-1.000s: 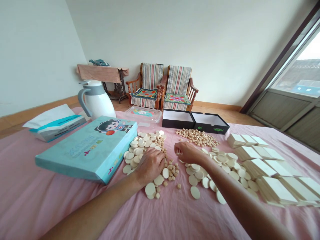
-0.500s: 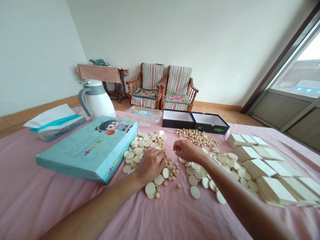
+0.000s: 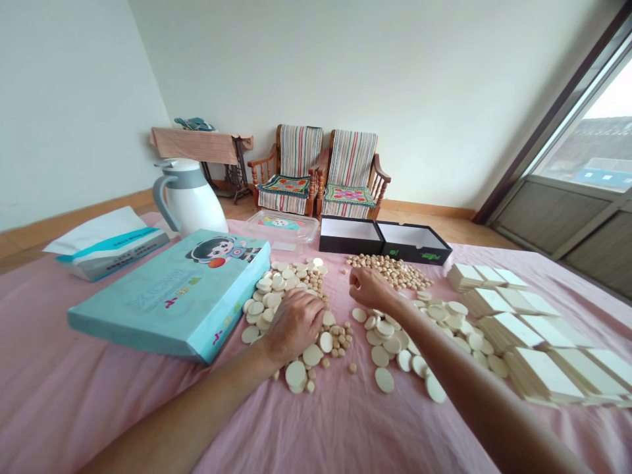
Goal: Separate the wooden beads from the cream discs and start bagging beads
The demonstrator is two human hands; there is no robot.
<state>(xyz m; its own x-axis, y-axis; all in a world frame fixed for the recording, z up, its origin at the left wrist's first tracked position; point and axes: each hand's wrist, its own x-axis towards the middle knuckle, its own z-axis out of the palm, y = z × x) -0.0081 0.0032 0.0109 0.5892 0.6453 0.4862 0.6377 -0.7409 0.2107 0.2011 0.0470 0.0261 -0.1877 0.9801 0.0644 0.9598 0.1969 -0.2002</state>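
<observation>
My left hand point(image 3: 296, 320) lies palm down on a mixed pile of pale round wooden discs point(image 3: 270, 301) and small wooden beads point(image 3: 340, 339). Its fingers are loosely bent over the pile, and the fingertips and thumb are partly hidden. My right hand point(image 3: 371, 288) is curled closed just above the cloth, at the near left edge of a heap of beads point(image 3: 395, 271); whatever it may hold is hidden. Below my right forearm, a second group of discs point(image 3: 392, 344) spreads over the cloth. A single bead point(image 3: 344, 271) sits left of the right hand.
Stacks of rectangular wooden pieces point(image 3: 548, 375) stand at right. Behind the bead heap are two joined black open boxes point(image 3: 415, 252) and a clear plastic lid point(image 3: 306, 232). To the left are a turquoise box point(image 3: 162, 299), a white jug point(image 3: 197, 204) and a tissue pack point(image 3: 113, 247).
My right hand has moved slightly right, toward the bead heap, and a lone bead now shows beside it. My left hand stays on the mixed pile, nearly unmoved.
</observation>
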